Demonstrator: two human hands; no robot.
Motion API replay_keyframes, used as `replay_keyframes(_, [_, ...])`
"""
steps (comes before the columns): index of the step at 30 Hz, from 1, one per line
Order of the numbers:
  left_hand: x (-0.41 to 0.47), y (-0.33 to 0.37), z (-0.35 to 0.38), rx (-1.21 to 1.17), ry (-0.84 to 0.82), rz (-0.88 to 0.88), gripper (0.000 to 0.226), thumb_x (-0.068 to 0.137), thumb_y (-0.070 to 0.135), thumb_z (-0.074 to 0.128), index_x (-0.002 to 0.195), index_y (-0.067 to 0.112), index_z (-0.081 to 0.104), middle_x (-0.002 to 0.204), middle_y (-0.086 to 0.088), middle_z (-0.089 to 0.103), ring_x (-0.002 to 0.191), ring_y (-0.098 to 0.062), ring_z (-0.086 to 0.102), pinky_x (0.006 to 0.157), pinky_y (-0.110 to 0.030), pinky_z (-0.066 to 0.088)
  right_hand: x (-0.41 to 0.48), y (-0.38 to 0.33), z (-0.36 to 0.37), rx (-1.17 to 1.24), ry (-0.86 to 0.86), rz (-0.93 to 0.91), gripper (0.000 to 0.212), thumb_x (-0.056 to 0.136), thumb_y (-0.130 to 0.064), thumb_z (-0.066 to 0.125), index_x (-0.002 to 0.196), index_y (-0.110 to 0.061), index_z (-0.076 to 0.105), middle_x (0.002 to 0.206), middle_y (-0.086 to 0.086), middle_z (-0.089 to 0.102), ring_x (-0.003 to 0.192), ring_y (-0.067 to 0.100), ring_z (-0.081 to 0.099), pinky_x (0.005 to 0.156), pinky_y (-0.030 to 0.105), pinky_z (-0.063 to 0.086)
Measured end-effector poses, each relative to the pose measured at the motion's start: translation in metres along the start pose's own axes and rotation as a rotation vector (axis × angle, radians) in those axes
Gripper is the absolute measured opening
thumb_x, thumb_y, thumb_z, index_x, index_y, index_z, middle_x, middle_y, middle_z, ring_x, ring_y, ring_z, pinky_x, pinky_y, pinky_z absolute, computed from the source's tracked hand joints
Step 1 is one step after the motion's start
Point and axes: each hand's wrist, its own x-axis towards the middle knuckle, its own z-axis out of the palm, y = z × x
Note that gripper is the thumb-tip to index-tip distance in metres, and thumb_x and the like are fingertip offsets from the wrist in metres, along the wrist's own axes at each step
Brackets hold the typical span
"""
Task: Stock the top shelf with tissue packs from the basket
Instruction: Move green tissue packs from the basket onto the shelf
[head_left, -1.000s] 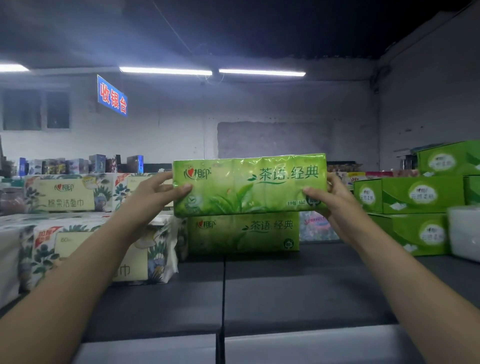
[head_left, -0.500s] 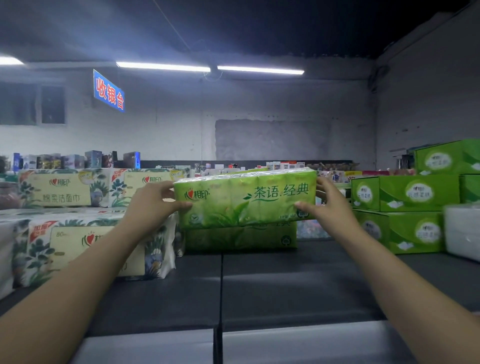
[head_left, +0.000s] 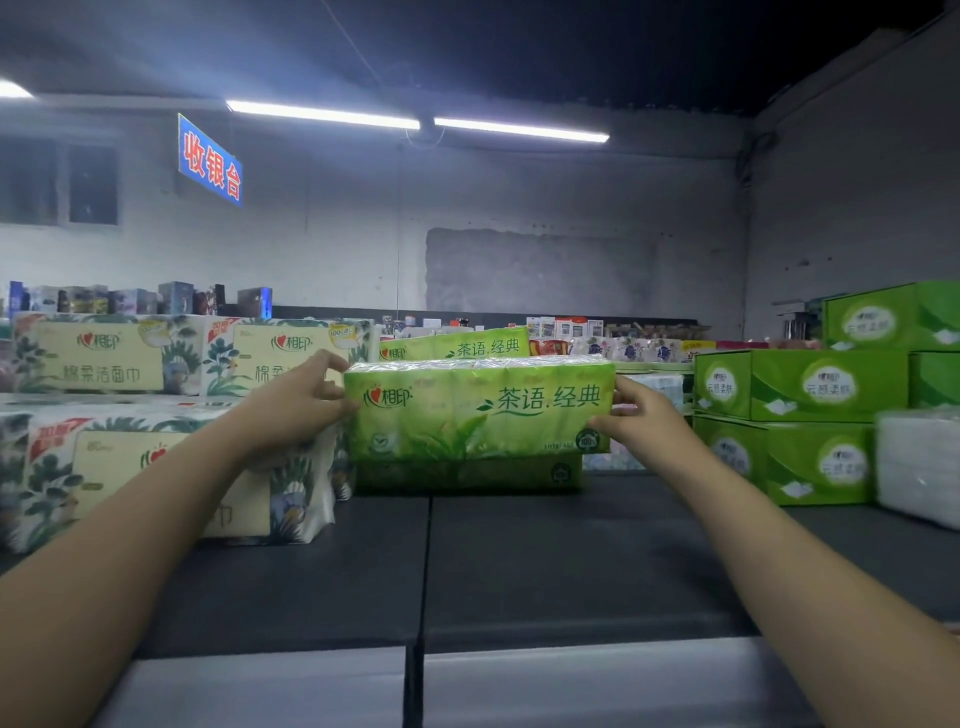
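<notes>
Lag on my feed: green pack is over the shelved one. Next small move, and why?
Probably set the green pack down onto the lower pack and let go: left hand and right hand grip its ends directly above it.

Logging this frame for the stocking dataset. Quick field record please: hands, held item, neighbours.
left hand: grips left end of green tissue pack
right hand: grips its right end
pack pose: level, label facing camera
placement: over lower green pack; contact unclear
shelf: dark surface under the stack
left neighbours: floral tissue packs
right neighbours: green boxes, stacked
</notes>
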Motion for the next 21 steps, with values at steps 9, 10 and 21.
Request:
replay_keyframes(9, [0.002, 0.000, 0.002, 0.140, -0.026, -0.003, 0.049, 0.095, 0.029, 0.055, 0.139, 0.008, 0.046, 0.135, -0.011, 0.057, 0.117, -0.025, 0.056, 0.093, -0.035, 0.045, 0.001, 0.012, 0.004, -0.020, -0.086, 0.192, 0.033, 0.086, 0.000, 0.061, 0.111, -0.022, 0.056, 0.094, -0.010, 0.060, 0.094, 0.012, 0.057, 0.098, 0.033, 0.044])
replay_keyframes(10, [0.002, 0.001, 0.002, 0.142, -0.033, -0.007, 0.050, 0.095, 0.030, 0.055, 0.139, 0.007, 0.047, 0.135, -0.011, 0.057, 0.119, -0.025, 0.055, 0.097, -0.036, 0.045, 0.000, 0.013, 0.004, -0.018, -0.098, 0.212, 0.036, 0.086, 0.001, 0.061, 0.114, -0.021, 0.056, 0.096, -0.008, 0.061, 0.095, 0.013, 0.057, 0.100, 0.034, 0.043])
replay_keyframes(21, [0.005, -0.003, 0.005, 0.352, -0.074, -0.013, 0.057, 0.094, 0.049, 0.050, 0.141, 0.018, 0.046, 0.135, -0.006, 0.058, 0.122, -0.024, 0.053, 0.109, -0.049, 0.037, 0.000, 0.020, 0.007, -0.008, -0.194, 0.296, 0.053, 0.086, 0.009, 0.055, 0.134, -0.012, 0.048, 0.100, -0.002, 0.060, 0.097, 0.017, 0.058, 0.091, 0.029, 0.048])
